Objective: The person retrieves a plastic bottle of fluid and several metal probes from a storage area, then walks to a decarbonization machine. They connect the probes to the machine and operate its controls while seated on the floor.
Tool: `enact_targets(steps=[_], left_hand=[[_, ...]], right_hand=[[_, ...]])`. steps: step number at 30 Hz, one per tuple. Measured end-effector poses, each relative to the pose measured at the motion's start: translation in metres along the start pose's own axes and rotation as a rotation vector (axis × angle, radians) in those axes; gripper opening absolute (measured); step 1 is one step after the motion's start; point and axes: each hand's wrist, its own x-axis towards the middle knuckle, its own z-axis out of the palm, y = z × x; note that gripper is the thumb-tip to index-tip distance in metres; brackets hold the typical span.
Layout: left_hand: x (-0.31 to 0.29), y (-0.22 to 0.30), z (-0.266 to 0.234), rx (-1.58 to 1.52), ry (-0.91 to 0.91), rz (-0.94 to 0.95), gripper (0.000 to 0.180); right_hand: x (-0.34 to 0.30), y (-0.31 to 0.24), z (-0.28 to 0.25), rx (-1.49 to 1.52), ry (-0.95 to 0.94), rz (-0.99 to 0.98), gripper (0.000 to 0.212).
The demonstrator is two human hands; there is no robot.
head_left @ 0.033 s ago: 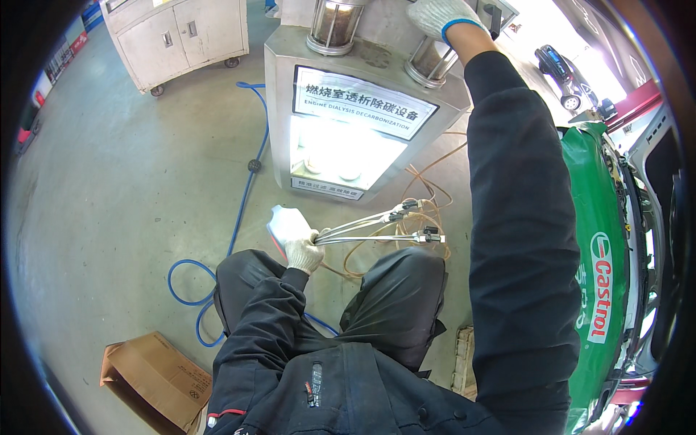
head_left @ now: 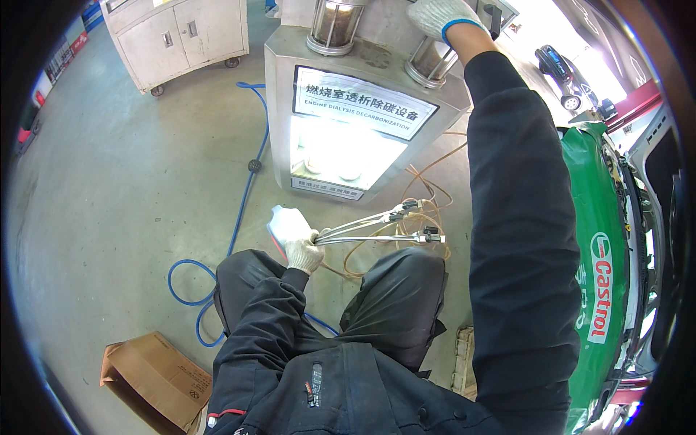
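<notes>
My left hand (head_left: 304,254), in a pale knit glove, is closed around a bundle of thin metal tubes (head_left: 355,233) over my knees. The tubes fan out to the right and end in black fittings (head_left: 431,235). A whitish, bottle-like container (head_left: 284,219) shows beyond that hand; whether it is also gripped is unclear. My right arm stretches far forward. My gloved right hand (head_left: 444,17) is at the top of the grey machine (head_left: 279,65), above a clear cylinder in a metal cage (head_left: 432,61); its fingertips run to the picture's edge.
The machine has a lit window (head_left: 348,156) and a second caged cylinder (head_left: 336,25). A blue hose (head_left: 241,210) and tan hoses (head_left: 435,210) lie on the floor. A wheeled cabinet (head_left: 181,36), a cardboard box (head_left: 156,380) and a green fender cover (head_left: 591,275) on a car surround me.
</notes>
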Motion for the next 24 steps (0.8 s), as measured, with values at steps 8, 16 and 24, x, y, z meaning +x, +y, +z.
enact_targets(steps=[8,16,24], left_hand=[[0.0007,0.0005,-0.0005,0.013,-0.009,0.004,0.045],[0.0004,0.0000,-0.0003,0.008,-0.030,-0.017,0.044],[0.0004,0.0006,-0.0003,0.008,-0.014,-0.012,0.044]], right_hand=[[0.0005,-0.0001,-0.0024,0.056,-0.012,0.023,0.030],[0.0006,-0.0003,-0.0003,-0.025,-0.026,-0.015,0.029],[-0.0005,0.0007,-0.0024,-0.060,-0.027,-0.049,0.027]])
